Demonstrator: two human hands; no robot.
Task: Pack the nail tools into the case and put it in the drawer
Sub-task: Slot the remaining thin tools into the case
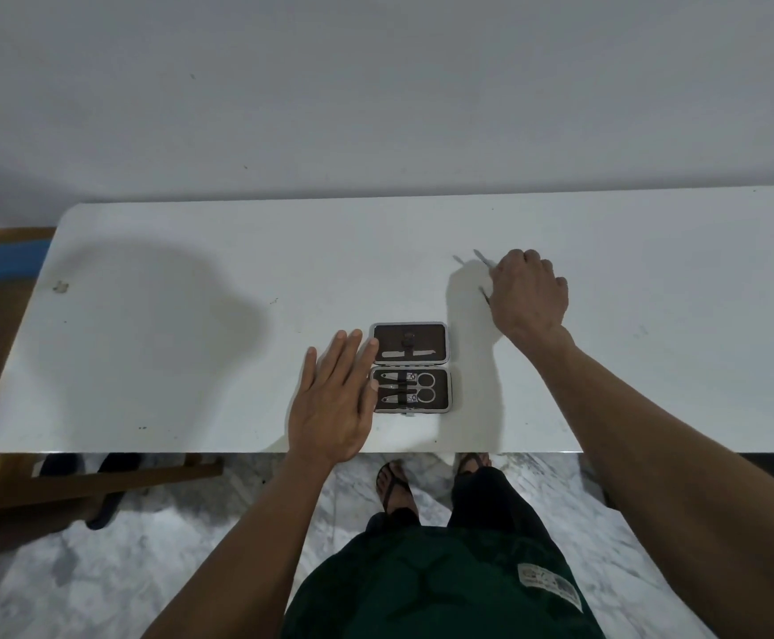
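A small dark case lies open on the white table, near its front edge. Its far half holds a nail file. Its near half holds scissors and two clippers under straps. My left hand rests flat with spread fingers on the table, touching the case's left edge. My right hand is further back and to the right, fingers closed over thin metal nail tools. Their tips stick out to the left of the hand, one higher and one lower.
The table's back edge meets a plain grey wall. A wooden frame and dark sandals stand under the table's left side. My feet in sandals stand on the marble floor below the front edge. No drawer is in view.
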